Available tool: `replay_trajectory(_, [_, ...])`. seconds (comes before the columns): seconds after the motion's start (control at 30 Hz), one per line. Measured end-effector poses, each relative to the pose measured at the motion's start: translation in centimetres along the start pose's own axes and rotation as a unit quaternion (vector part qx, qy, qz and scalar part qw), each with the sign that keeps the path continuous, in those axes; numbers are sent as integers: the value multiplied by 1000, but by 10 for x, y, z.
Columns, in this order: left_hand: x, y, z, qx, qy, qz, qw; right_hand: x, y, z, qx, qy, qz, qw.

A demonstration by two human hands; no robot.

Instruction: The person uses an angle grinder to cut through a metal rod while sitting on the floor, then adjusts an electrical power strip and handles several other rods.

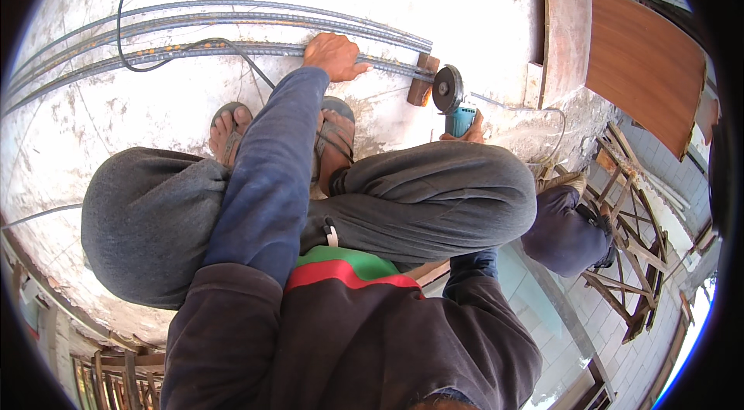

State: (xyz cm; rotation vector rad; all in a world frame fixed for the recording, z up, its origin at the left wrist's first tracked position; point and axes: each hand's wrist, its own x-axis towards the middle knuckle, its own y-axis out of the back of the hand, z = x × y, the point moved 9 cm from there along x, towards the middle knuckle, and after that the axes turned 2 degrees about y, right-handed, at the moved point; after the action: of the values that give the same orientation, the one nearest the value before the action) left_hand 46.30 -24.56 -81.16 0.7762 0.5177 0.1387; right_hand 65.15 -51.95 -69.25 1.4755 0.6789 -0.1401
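Several long steel rebars (pixel 232 16) lie side by side on the pale floor, their right ends near a brown block (pixel 421 78). My left hand (pixel 333 56) is closed over the nearest rebar (pixel 271 49), its thumb pointing right. In my right hand (pixel 474 129) is a teal angle grinder (pixel 460 122), partly hidden behind my knee. Its dark disc (pixel 447 89) stands upright just right of the block, close to the rebar end. Whether the disc touches the steel cannot be told.
A black cable (pixel 122 15) loops across the rebars toward my sandalled feet (pixel 229 125). On the right are a brown wooden panel (pixel 647 61), a wooden frame (pixel 643 255) and another person (pixel 566 230) bent low. A thin grey line (pixel 527 108) runs right from the grinder.
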Motion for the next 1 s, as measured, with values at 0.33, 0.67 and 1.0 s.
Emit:
replay_trajectory(0.33, [4, 0, 7, 3, -3, -27, 1000, 7, 2, 11, 29, 7, -7, 1000])
replay_trajectory(0.67, [5, 0, 7, -4, 4, -39, 999, 3, 8, 10, 53, 53, -11, 997])
replay_trajectory(1.0, [1, 5, 9, -3, 1, -20, 1000, -12, 12, -8, 55, 12, -8, 998])
